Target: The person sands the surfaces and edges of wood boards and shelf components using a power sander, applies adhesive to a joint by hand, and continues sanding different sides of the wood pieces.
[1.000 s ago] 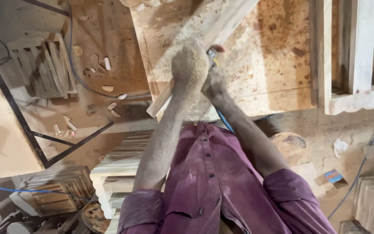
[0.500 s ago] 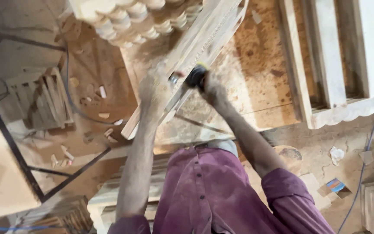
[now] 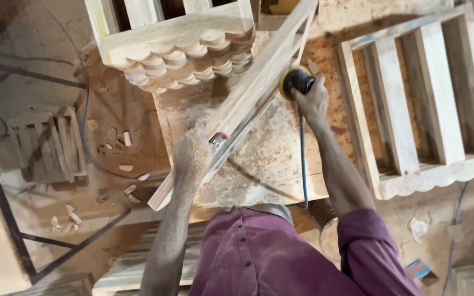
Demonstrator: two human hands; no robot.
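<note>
Currently the long wooden frame [image 3: 250, 98] lies diagonally on the surface [image 3: 259, 159], near-left to far-right. Left hand [image 3: 193, 156] grips its near end; right hand [image 3: 312, 101], farther along, is closed around the sander [image 3: 294, 81] against its edge.

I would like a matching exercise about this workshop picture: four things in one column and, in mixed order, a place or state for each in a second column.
Things:
1. left hand
2. sander
3. blue cord
4. scalloped frame

Places or states:
A. hangs down along the right forearm
B. lies at the top of the bench, edge cut in waves
C. dusty, grips the long wooden piece
D. held by the right hand against the long wooden piece

Pairs: 1-C, 2-D, 3-A, 4-B
</note>
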